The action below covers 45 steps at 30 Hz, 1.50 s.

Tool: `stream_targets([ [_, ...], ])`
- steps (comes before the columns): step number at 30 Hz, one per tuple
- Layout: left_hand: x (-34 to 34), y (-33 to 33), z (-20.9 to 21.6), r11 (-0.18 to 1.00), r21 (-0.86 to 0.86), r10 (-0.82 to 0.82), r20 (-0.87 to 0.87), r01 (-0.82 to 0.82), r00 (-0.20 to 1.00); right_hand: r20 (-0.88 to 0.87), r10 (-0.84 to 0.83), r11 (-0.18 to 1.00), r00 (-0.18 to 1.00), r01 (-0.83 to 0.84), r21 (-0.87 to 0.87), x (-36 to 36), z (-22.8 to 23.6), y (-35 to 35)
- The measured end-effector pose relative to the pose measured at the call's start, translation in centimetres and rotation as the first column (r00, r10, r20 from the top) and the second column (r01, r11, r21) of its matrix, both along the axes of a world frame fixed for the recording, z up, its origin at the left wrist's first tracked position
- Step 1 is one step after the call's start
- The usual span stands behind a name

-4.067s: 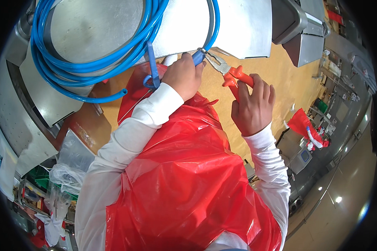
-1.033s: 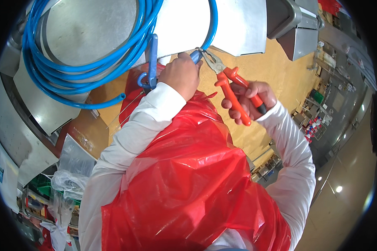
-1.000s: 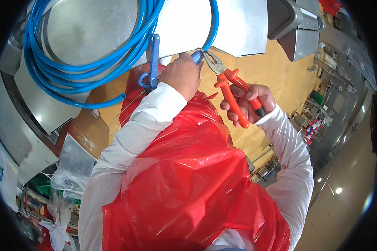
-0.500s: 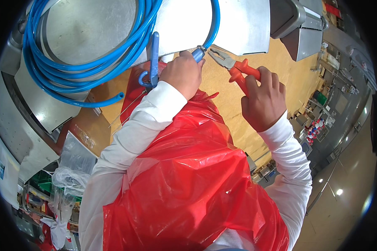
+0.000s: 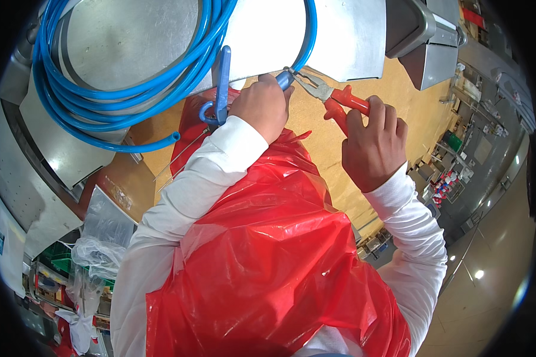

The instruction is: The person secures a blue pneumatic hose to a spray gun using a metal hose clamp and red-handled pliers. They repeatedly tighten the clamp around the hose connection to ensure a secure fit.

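My left hand (image 5: 261, 108) is wrapped around a blue hose gun (image 5: 284, 80), whose lever and hooked end stick out on the left beside my wrist. A blue hose (image 5: 307, 40) joins the gun's far end, where a small metal clamp (image 5: 290, 70) sits. My right hand (image 5: 375, 140) grips pliers (image 5: 343, 102) by their red handles, which are spread apart. The pliers' metal jaws reach the clamp; whether they bite on it I cannot tell. My left fingers are mostly hidden behind the hand.
The hose lies in loose coils (image 5: 110, 113) on a metal surface (image 5: 125, 44) at the far left, its cut end hanging over the edge. Grey metal housings (image 5: 429, 59) stand at the far right. My red apron (image 5: 268, 250) covers my lap. Clear plastic bags (image 5: 104, 238) hang at left.
The pliers' jaws have moved slightly left and down, up against the clamp. The hose gun and hose have shifted a little to the right.
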<state>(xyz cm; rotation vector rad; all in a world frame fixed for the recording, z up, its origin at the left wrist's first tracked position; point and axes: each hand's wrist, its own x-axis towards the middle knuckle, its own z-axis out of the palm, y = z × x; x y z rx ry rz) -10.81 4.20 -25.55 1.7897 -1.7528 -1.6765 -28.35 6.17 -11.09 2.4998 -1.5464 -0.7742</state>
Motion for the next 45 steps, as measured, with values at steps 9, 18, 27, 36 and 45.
stream_targets([
  [9,0.1,0.2,-0.1,1.000,0.005,-0.002,0.013,0.002,1.000,-0.055,0.004,0.997,0.998,0.000,0.073,-0.4,0.4,0.0],
  [18,0.1,0.1,-0.1,1.000,0.024,-0.018,0.016,0.018,1.000,-0.023,-0.002,0.999,1.000,0.003,0.045,0.1,0.6,-0.3],
  [27,0.2,0.0,0.1,1.000,0.008,-0.023,0.010,0.022,1.000,-0.061,-0.033,0.999,0.998,0.035,0.026,0.4,0.0,0.5],
  [36,0.2,0.0,-0.1,0.999,-0.005,-0.033,0.003,0.033,0.999,-0.070,-0.024,1.000,0.997,0.025,0.012,0.5,0.1,0.2],
  [45,0.2,0.2,-0.2,1.000,-0.019,-0.023,0.016,0.023,1.000,-0.023,-0.193,0.948,0.981,0.193,0.252,0.5,0.1,-0.3],
])
